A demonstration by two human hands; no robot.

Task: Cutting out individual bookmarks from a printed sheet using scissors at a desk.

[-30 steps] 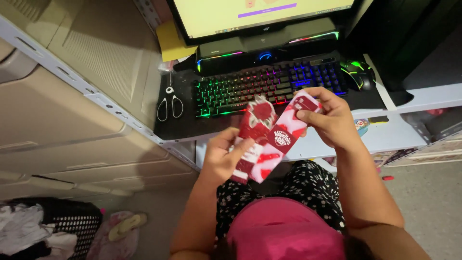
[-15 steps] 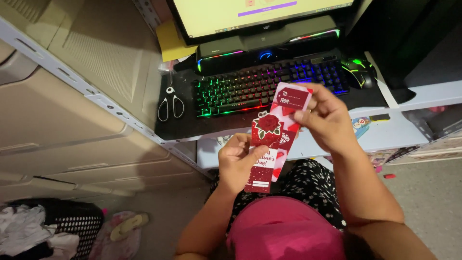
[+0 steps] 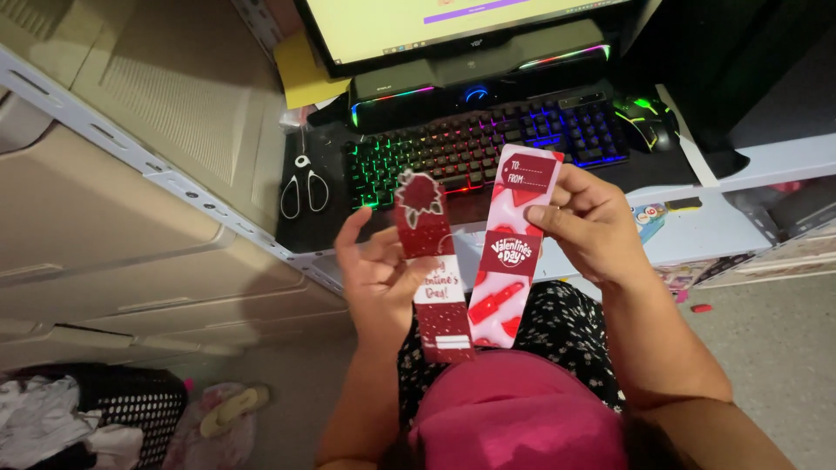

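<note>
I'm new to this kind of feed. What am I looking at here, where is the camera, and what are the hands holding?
There is no machine: a person's two bare hands, seen from a camera on their head looking down. The left hand holds a dark red card with a rose on top. The right hand holds a longer pink-and-red card beside it. Beyond them, a desk carries a rainbow-lit keyboard, scissors, a mouse and a monitor.
</note>
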